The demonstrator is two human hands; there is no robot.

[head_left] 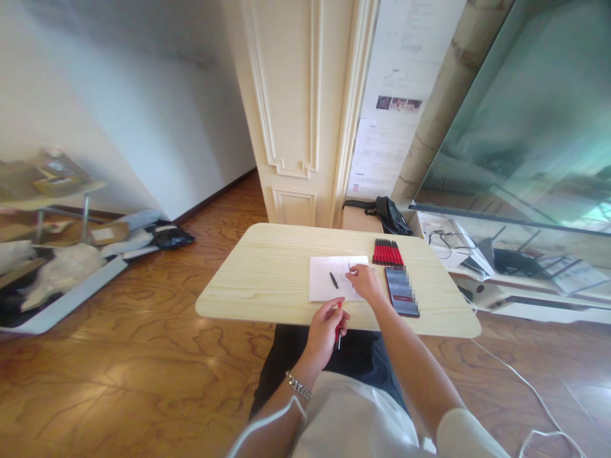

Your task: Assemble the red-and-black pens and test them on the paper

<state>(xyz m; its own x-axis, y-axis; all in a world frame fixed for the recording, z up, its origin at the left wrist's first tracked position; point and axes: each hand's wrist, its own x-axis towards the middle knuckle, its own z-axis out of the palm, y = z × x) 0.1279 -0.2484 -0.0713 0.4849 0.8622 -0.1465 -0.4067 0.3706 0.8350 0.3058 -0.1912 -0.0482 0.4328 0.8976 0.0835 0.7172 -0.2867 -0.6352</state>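
My left hand (pixel 328 323) is closed around a red pen barrel (pixel 338 332) at the table's near edge; one end of the barrel shows above the fingers and a pale tip below. Over a sheet of white paper (pixel 321 291), my right hand (pixel 365 282) pinches a thin dark stick (pixel 349 267), which looks like a pen refill, though its lower part is hidden by the fingers. A short black pen part (pixel 333 280) lies on the paper, left of my right fingertips. Faint marks show on the sheet beside it.
A row of red and black pens (pixel 388 252) lies behind my right hand. Right of that hand is a phone (pixel 400 291). All rest on a light wooden table (pixel 267 280). Beyond it are a black bag (pixel 392 215) and a white cabinet (pixel 548 305).
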